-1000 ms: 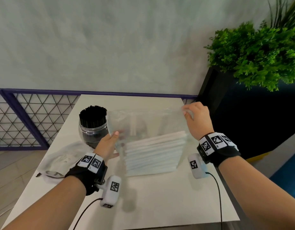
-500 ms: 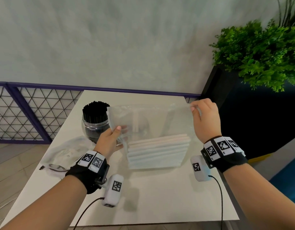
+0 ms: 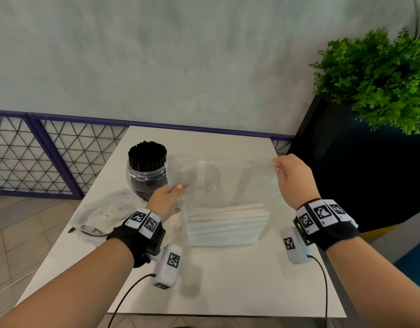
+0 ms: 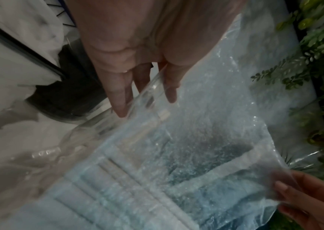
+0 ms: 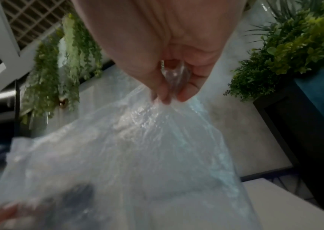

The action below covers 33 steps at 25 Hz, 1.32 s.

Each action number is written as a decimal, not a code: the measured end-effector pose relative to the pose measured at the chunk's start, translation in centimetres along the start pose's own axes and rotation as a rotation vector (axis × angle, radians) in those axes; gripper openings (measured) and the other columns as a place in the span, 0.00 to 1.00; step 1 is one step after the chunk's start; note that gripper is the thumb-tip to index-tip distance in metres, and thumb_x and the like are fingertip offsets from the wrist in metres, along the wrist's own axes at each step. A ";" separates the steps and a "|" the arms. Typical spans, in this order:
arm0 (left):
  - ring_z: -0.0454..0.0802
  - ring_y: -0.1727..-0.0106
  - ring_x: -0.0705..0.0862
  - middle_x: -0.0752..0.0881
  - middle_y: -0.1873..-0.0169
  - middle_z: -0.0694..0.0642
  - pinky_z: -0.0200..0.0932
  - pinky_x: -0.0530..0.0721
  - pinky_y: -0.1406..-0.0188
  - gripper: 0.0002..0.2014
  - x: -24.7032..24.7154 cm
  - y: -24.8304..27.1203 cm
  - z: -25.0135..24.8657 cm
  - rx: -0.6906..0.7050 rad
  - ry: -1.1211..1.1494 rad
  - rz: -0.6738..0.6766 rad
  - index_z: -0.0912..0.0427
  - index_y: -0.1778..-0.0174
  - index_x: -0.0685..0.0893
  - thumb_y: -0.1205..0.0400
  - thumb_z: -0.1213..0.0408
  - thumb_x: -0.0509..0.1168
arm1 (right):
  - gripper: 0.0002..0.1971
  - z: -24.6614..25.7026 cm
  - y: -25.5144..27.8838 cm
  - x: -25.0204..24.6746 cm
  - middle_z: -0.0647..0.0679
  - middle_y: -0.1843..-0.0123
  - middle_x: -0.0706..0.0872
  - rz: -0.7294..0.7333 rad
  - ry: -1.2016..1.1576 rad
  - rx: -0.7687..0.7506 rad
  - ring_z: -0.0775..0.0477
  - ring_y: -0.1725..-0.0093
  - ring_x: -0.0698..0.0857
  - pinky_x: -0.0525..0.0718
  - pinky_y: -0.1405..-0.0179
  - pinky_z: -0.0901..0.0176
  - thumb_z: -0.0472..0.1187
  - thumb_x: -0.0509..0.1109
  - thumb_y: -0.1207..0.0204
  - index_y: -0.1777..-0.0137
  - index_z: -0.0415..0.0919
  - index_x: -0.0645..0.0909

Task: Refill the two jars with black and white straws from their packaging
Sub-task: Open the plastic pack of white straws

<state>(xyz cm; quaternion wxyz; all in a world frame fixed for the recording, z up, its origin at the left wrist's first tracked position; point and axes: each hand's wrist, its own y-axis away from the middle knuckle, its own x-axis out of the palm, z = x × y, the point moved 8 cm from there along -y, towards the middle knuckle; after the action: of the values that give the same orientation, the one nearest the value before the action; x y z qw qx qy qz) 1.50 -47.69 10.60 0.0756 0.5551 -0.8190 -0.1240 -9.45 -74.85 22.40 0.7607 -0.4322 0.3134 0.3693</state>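
Note:
A clear plastic bag hangs spread between both hands above the white table. White straws lie stacked in its bottom. My left hand pinches the bag's left edge, seen in the left wrist view with thumb and fingers on either side of the bag. My right hand pinches the top right corner; its fingers bunch the plastic. A glass jar packed with black straws stands behind the left hand. A second jar shows faintly through the bag.
An emptied, crumpled plastic bag lies on the table's left side. A potted green plant in a dark planter stands at the right. A purple-framed mesh fence runs behind the table, below a grey wall.
Both hands have raised the bag slightly and drawn it wider apart, the right hand moving rightward. The view has shifted a little; the jar of black straws stays put.

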 end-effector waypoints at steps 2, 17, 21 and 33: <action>0.54 0.50 0.82 0.86 0.39 0.57 0.55 0.82 0.37 0.08 0.4 0.4 -1.0 0.038 -0.006 0.002 0.42 0.52 0.85 0.14 0.56 0.60 | 0.14 1.4 0.4 -0.9 0.46 0.45 0.80 -0.027 -0.113 -0.004 0.46 0.48 0.81 0.76 0.45 0.60 0.31 0.62 0.19 0.36 0.38 0.79; 0.45 0.47 0.85 0.86 0.44 0.49 0.49 0.82 0.38 0.08 4.1 4.0 -7.3 0.309 -0.173 0.204 0.44 0.44 0.83 0.16 0.60 0.64 | 0.10 4.7 1.9 8.6 0.42 0.51 0.86 0.537 0.003 0.001 0.40 0.49 0.83 0.77 0.52 0.55 0.45 0.65 0.19 0.47 0.41 0.83; 0.45 0.34 0.76 0.76 0.32 0.48 0.48 0.74 0.29 0.34 -1.7 3.2 -6.2 0.314 -0.214 -0.033 0.47 0.25 0.69 0.28 0.48 0.70 | 0.08 1.4 0.5 4.6 0.40 0.50 0.89 0.353 -0.437 0.239 0.39 0.46 0.86 0.81 0.42 0.45 0.40 0.66 0.19 0.52 0.40 0.86; 0.35 0.49 0.88 0.90 0.50 0.45 0.34 0.85 0.49 0.38 -8.8 4.8 -10.9 0.365 -0.199 0.096 0.49 0.39 0.81 0.45 0.46 0.83 | 0.10 14.2 -0.1 9.4 0.50 0.69 0.80 0.316 -1.501 0.463 0.53 0.72 0.79 0.76 0.74 0.64 0.34 0.59 0.16 0.58 0.38 0.80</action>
<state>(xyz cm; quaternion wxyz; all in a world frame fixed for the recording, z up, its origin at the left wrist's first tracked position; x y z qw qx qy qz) 3.34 -39.15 22.59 -0.1018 0.5048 -0.8569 -0.0242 -2.13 -59.54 21.10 0.7777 0.1497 -0.1557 0.5903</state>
